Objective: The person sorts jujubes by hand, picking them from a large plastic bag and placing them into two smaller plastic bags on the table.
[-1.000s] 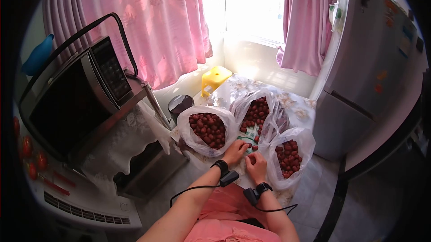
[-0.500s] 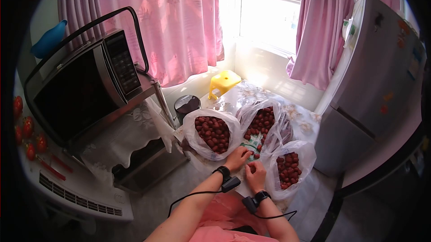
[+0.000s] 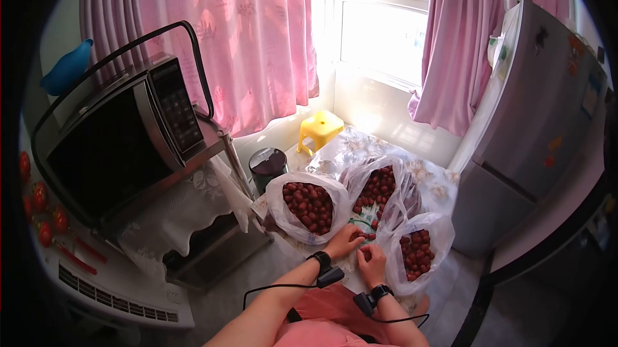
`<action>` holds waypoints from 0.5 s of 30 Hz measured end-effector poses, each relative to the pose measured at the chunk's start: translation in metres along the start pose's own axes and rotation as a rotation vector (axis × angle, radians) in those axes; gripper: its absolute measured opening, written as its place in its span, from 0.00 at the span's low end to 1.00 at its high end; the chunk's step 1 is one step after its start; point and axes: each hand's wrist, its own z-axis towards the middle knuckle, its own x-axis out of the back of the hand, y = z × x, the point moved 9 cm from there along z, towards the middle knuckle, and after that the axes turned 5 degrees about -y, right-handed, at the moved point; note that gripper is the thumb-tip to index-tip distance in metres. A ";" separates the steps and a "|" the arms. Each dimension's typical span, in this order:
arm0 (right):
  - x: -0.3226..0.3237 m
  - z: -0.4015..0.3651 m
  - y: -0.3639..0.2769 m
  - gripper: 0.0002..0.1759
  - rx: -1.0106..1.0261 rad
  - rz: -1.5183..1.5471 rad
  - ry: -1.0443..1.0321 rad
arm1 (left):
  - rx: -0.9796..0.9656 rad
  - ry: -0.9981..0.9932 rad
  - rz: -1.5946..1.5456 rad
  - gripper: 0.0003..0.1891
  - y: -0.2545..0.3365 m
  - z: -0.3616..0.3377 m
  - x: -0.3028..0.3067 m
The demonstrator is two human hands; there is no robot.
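Three white plastic bags of dark red oval fruits, which look like jujubes, sit on the table: a left bag (image 3: pixel 275 208), a back bag (image 3: pixel 402 186) and a right bag (image 3: pixel 444 231). My left hand (image 3: pixel 344 242) is between the left and back bags, fingers bent and pinched at a jujube (image 3: pixel 368 236) near the mouth of the back bag. Close beside it, my right hand (image 3: pixel 371 264) has its fingers curled together around a small red jujube (image 3: pixel 367 255), mostly hidden by the fingers. Both wrists wear black bands with cabled devices.
The table (image 3: pixel 434 183) has a flowered cover. Behind it stand a yellow stool (image 3: pixel 322 129) and a dark lidded bin (image 3: pixel 268 163). A microwave (image 3: pixel 116 134) rests on a metal rack at left, and a grey refrigerator (image 3: pixel 515 134) stands at right.
The whole view has shifted slightly, with the scene lower in the picture. My hands stay close together, and the right hand's fingertips have risen toward the left hand's.
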 end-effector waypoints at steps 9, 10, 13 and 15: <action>0.003 0.001 -0.007 0.05 -0.030 0.013 -0.011 | -0.039 -0.041 0.001 0.14 0.015 -0.004 0.001; 0.004 0.001 -0.008 0.05 -0.040 0.012 -0.007 | -0.036 -0.050 -0.001 0.14 0.016 -0.005 0.001; 0.003 0.002 -0.011 0.05 -0.069 0.031 -0.018 | -0.052 -0.034 0.023 0.14 0.022 -0.008 0.004; 0.003 0.001 -0.009 0.06 -0.074 0.020 -0.005 | -0.076 -0.016 0.025 0.14 0.027 -0.009 0.006</action>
